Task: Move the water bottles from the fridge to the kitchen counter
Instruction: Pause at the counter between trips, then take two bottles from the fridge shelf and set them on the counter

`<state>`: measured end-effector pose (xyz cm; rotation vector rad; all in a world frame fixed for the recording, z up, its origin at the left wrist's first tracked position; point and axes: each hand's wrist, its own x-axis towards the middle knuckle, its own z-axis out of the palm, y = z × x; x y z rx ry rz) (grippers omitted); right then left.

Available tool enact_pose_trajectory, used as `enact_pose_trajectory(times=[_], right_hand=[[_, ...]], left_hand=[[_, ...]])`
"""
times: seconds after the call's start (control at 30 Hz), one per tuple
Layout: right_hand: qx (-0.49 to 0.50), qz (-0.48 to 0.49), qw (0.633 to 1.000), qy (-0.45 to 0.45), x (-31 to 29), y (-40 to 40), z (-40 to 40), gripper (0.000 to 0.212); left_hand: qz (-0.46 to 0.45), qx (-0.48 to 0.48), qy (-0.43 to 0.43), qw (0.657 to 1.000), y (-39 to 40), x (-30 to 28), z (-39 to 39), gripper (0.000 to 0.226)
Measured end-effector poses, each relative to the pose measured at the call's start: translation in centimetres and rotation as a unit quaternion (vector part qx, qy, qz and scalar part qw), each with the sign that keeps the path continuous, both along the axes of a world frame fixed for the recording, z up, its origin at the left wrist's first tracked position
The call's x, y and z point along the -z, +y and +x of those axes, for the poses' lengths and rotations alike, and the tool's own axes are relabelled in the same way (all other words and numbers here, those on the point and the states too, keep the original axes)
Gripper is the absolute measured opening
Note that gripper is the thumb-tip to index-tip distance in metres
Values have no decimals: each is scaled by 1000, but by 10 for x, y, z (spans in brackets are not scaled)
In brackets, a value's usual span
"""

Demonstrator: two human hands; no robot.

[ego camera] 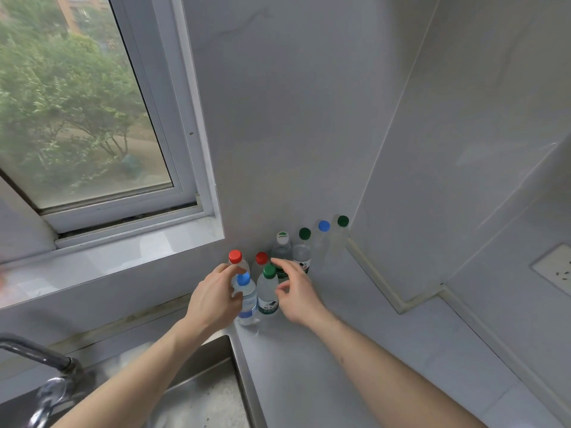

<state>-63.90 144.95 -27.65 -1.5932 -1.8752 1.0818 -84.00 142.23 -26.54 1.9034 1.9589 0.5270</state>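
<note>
The fingers (230,274) of the left hand (213,301) curl around the blue-capped bottle (247,304), gripping it; those of the right hand (298,296) are spread apart beside the green-capped bottle (268,293), not gripping it. Eight water bottles stand upright on the counter (355,350) against the wall: two red caps, two blue, three green, one white. A sink (200,390) lies to the left.

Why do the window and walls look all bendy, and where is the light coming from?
Head view: the wide-angle lens bows the window frame and the wall seams; soft daylight enters through that window, so shadows on the counter are faint; the clear bottles in the corner nearly fade into the grey wall; the trees outside look hazy.
</note>
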Motion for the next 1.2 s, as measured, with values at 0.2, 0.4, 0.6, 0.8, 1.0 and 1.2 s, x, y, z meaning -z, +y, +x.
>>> enact_pose_trajectory(times=[0.2, 0.4, 0.6, 0.8, 1.0, 1.2], right_hand=[[35, -2, 998, 42, -33, -59, 32, 65], [66, -15, 997, 23, -53, -131, 80, 58], [114, -30, 992, -42, -56, -211, 136, 55], [192, -53, 979, -51, -75, -293, 188, 49], [286, -45, 956, -53, -89, -375, 231, 48], [364, -28, 929, -61, -105, -475, 269, 49]], left_hand=[[30, 53, -45, 997, -46, -31, 4, 39], [53, 111, -96, 988, -92, -47, 31, 36], [37, 199, -89, 975, -122, -47, 80, 35], [13, 302, -89, 949, -160, -51, 148, 34], [-2, 413, -87, 906, -201, -64, 219, 37], [-15, 500, -83, 862, -256, -83, 292, 38]])
